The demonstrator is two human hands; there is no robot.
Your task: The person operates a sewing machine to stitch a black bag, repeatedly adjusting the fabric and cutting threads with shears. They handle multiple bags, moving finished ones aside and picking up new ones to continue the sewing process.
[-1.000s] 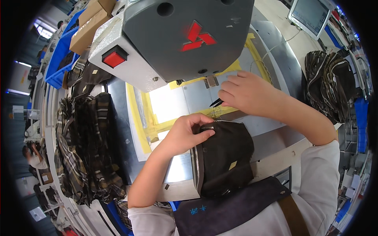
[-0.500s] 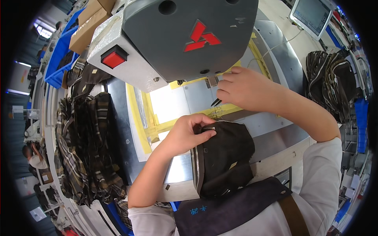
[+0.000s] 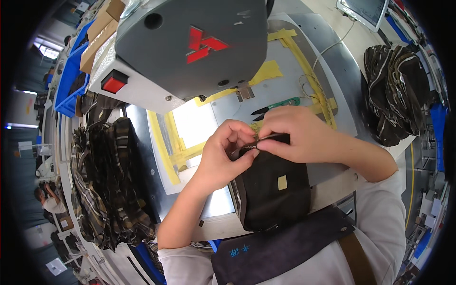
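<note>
From here, the left hand (image 3: 219,153) and right hand (image 3: 301,135), fingers closed, pinch the bag (image 3: 266,183) by its far edge; its body lies just nearside of the grip, scissors (image 3: 281,103) just beyond. Close-set pinches should steady it.

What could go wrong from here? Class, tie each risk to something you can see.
The green-handled snips lie open just beyond the right hand, which might brush against them and get nicked.

The left hand and right hand pinch the dark pouch near its zipper teeth, where fabric could snag.
</note>
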